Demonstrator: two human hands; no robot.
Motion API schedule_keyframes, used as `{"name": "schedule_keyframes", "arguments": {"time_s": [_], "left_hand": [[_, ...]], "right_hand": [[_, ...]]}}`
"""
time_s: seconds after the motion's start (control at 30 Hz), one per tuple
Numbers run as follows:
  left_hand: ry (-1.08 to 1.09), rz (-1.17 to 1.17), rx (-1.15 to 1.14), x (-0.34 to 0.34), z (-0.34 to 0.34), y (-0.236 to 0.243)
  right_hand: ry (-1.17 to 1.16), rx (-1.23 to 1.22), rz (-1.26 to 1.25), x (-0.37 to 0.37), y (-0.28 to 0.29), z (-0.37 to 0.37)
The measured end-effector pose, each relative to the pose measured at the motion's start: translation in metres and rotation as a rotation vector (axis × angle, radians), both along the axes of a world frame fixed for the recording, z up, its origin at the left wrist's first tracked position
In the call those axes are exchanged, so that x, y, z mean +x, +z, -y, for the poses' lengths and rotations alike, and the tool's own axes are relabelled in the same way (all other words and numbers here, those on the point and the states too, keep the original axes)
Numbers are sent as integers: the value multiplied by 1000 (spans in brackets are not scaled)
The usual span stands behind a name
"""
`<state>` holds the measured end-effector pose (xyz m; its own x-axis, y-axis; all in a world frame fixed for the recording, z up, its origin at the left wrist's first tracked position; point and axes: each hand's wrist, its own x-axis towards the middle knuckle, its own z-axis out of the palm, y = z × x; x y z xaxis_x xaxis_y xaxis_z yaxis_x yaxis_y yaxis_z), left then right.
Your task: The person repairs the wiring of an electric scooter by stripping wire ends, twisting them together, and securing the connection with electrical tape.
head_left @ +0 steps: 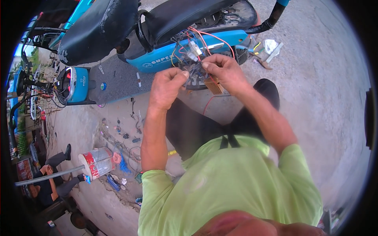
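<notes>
A blue electric scooter (139,63) stands in front of me with a bundle of loose wires (180,47) hanging from its side. My left hand (167,88) is closed in a pinch beside the bundle; what lies between its fingertips is too small to make out. To its right, my right hand (227,74) pinches a thin wire between thumb and forefinger. A white plug connector (194,50) hangs among the wires just above both hands. Partly behind my right hand is a ribbed, copper-coloured metal box (213,85). Red wires arch over the blue side panel (232,36).
A roll of tape (103,86) lies on the grey footboard (122,80). Small parts and cables litter the ground at left, near a red and clear bucket (98,162). A seated person (51,185) is at far left. A flat strip (274,52) lies at upper right.
</notes>
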<state>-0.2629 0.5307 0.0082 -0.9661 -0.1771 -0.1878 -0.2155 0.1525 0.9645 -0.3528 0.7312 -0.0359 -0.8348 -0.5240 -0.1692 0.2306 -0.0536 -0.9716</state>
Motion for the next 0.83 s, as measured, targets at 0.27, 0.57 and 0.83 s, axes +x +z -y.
{"name": "schedule_keyframes", "arguments": {"time_s": [0.27, 0.57, 0.83], "left_hand": [[-57, -169, -118, -4, -27, 27], [-101, -23, -449, -30, -52, 45], [-63, 2, -233, -29, -47, 24]], "right_hand": [[-177, -98, -52, 23, -2, 7], [-186, -208, -141, 31, -18, 11], [-204, -19, -156, 26, -13, -1]]}}
